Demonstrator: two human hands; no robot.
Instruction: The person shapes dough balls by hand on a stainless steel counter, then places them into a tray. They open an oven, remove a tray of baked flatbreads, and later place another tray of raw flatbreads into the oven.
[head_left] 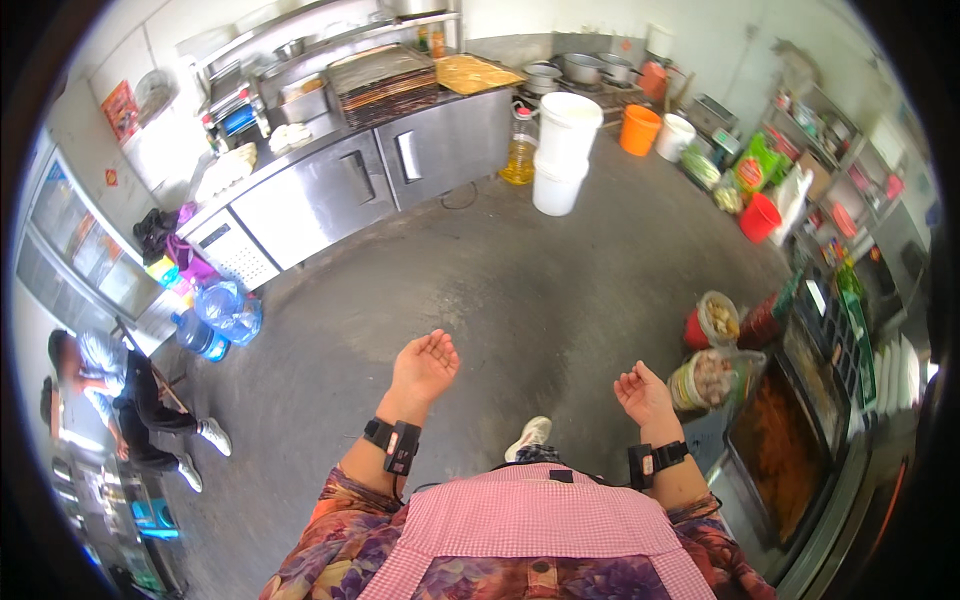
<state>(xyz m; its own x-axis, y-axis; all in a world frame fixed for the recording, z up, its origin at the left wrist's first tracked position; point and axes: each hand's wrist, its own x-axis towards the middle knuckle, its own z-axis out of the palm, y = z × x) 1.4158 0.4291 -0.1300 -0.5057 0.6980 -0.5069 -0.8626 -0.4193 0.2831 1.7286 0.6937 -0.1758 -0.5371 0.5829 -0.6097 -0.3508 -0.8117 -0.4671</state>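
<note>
My left hand (427, 366) is held out over the grey floor (500, 290), palm turned up. Its fingers curl loosely and nothing lies in them. To the right, my right hand (643, 391) is raised with its fingers half bent and empty. Nearest to it stands a tub of pale, roundish pieces (703, 384), apart from the fingers. Each wrist wears a black strapped device. A pink checked apron (540, 515) covers my front, and one white shoe (530, 437) shows between my arms.
A steel counter (310, 205) with stacked trays (385, 85) runs along the back left. Stacked white buckets (566, 150) and an oil jug (520, 145) stand beside it. A large brown-stained pan (778, 450) is at right. A person (125, 395) sits at left near water bottles (205, 335).
</note>
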